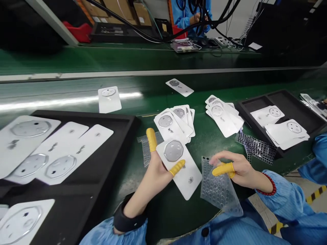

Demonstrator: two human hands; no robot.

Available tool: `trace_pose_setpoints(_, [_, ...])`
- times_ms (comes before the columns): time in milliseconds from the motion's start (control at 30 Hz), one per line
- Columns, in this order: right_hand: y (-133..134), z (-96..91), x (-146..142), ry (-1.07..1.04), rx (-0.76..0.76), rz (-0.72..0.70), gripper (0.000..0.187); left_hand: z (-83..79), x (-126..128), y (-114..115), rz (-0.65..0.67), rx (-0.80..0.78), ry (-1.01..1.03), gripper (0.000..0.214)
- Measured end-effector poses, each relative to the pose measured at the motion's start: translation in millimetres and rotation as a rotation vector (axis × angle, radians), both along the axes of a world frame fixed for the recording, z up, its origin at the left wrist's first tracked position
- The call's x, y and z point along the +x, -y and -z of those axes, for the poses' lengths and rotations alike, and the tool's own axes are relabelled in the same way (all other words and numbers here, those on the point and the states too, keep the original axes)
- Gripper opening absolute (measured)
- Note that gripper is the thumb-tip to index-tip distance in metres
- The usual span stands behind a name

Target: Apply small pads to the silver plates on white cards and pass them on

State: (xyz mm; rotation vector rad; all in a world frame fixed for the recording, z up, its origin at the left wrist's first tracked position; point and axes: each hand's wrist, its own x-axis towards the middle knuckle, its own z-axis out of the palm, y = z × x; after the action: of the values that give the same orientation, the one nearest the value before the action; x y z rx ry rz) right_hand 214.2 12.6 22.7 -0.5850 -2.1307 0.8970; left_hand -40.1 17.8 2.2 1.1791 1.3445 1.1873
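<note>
Ahead, cables (pixel 217 23); cards (pixel 176 124) on green worktop (pixel 204 141).

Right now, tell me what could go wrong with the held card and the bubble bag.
The white card in the left grip might brush the loosely fanned stack just beyond it and scatter some cards. The bubble bag at the right grip appears to reach past the near edge of the table, so it could slide off if let go.
</note>
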Motion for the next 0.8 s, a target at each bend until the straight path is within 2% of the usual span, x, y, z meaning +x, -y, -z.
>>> trace_pose_setpoints(67, [-5.1,-6.8,-5.0,-0.038,-0.092,-0.058,0.034,2.7,4.1,2.6,0.028,-0.043,0.049,0.116])
trace_pose_setpoints(133, [-10.1,-10.7,-5.6,-0.036,-0.219,-0.111,0.027,4.2,6.5,5.0,0.096,-0.072,0.095,0.107])
trace_pose_setpoints(233, [-15.6,-12.0,-4.2,-0.036,-0.373,-0.146,0.021,3.2,6.4,7.0,0.201,-0.02,0.072,0.067])
trace_pose_setpoints(300, [-17.6,-11.7,-5.6,-0.039,-0.399,-0.143,0.021,-0.1,6.5,7.9,0.24,0.001,0.021,0.038])
trace_pose_setpoints(433, [-19.5,-13.8,-12.5,0.089,-0.338,-0.121,0.029,-5.8,16.1,11.8,0.351,-0.084,0.093,0.029])
trace_pose_setpoints(633, [-18.9,-37.1,4.2,0.475,-0.315,-0.122,0.041,4.0,30.1,17.9,0.31,-0.119,0.075,0.017])
trace_pose_setpoints(700, [-17.2,-42.6,10.9,0.457,-0.259,0.007,0.036,6.3,30.5,18.0,0.302,-0.126,0.068,0.017])
trace_pose_setpoints(800, [-12.9,-34.9,4.7,0.323,-0.018,0.231,0.024,6.6,31.7,18.1,0.312,-0.12,0.063,0.017])
